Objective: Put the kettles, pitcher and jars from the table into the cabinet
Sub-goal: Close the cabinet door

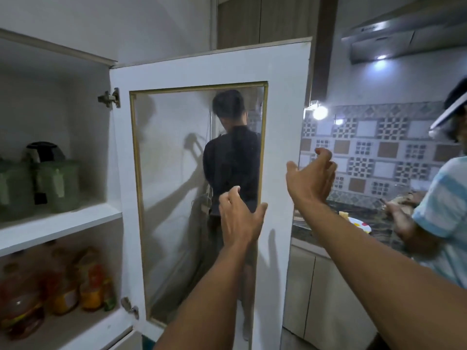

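**Cabinet open, both hands empty**

Two green jars [38,188] and a kettle [44,152] on the cabinet's upper shelf [60,223], far left. Left hand [240,218] at the glass door [202,72], fingers loosely curled; right hand [312,178] raised, fingers spread.

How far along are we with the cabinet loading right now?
Two green jars and a kettle stand on the upper shelf. Left hand and right hand are empty at the open cabinet door. The table is out of view, so what remains is unclear.
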